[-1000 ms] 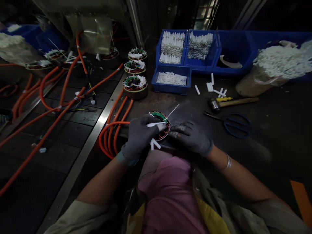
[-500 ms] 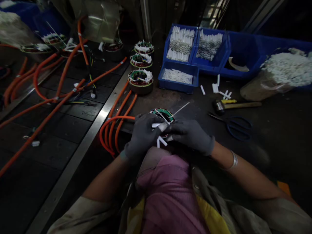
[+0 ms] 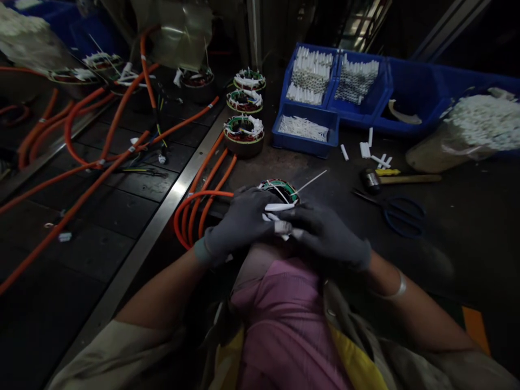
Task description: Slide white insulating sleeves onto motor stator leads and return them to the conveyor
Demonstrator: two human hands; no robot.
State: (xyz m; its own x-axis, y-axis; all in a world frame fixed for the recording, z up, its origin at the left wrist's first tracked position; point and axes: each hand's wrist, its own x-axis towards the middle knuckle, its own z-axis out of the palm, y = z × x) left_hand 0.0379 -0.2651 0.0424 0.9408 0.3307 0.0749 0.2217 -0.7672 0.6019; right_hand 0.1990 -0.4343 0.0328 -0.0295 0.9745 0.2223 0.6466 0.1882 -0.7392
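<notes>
Close in front of my body stands a motor stator (image 3: 280,187) with green and dark windings; its near side is hidden by my gloved hands. A thin white cable tie (image 3: 311,181) sticks up from its rim toward the right. White insulating sleeves (image 3: 279,207) lie along the stator's near edge, between my hands. My left hand (image 3: 247,216), in a grey glove, is closed with thumb and fingers on these sleeves. My right hand (image 3: 325,230), also gloved in grey, has its fingers curled in against the same sleeves, the tips meeting the left fingertips.
Orange cables (image 3: 195,208) loop left of the stator, beside a metal strip (image 3: 179,189). More wound stators (image 3: 244,138) stand behind. Blue bins (image 3: 304,149) hold white tubes and ties. Loose tubes, a mallet (image 3: 371,179), scissors (image 3: 404,216) and a full bag (image 3: 439,146) lie right.
My fingertips have moved down slightly at the stator's near edge, and the white sleeves that hung below now lie between my fingers. The whole view has shifted a little.
</notes>
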